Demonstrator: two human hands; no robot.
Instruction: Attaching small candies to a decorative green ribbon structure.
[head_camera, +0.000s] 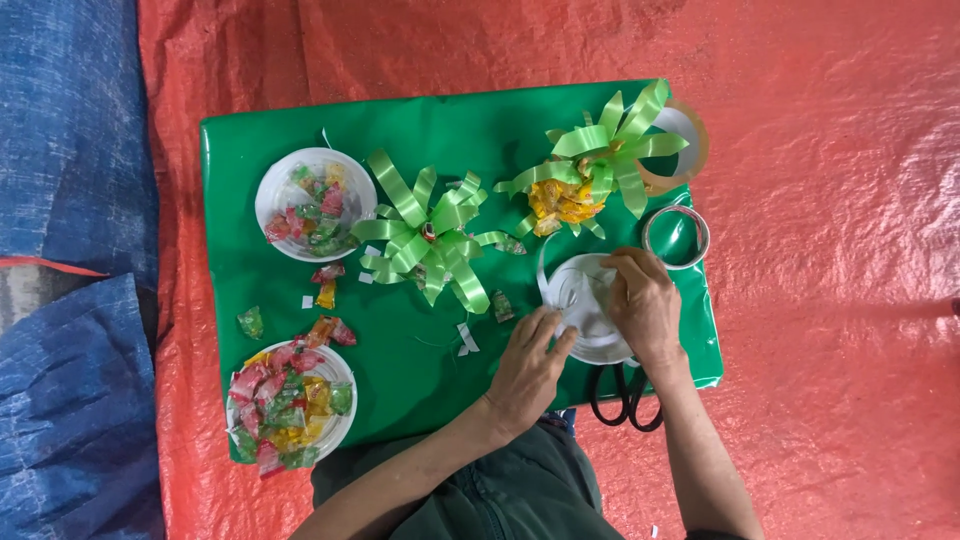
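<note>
A white paper plate (580, 300) lies near the right front of a green wrapped board (400, 120). My left hand (525, 370) touches the plate's left rim with its fingertips. My right hand (643, 300) rests on the plate's right side, fingers curled over its top edge. Whether a small thing is pinched between the fingers I cannot tell. A green ribbon bow (430, 240) lies in the middle of the board. A second green bow (610, 150) with yellow wrappers under it sits at the back right.
Two white plates of wrapped sweets stand at the left, one at the back (312, 200) and one in front (290, 400). Loose sweets lie between them. Two tape rolls (677, 237) sit at the right edge. Black scissors (625, 395) lie under the board's front right corner. Red tarpaulin surrounds all.
</note>
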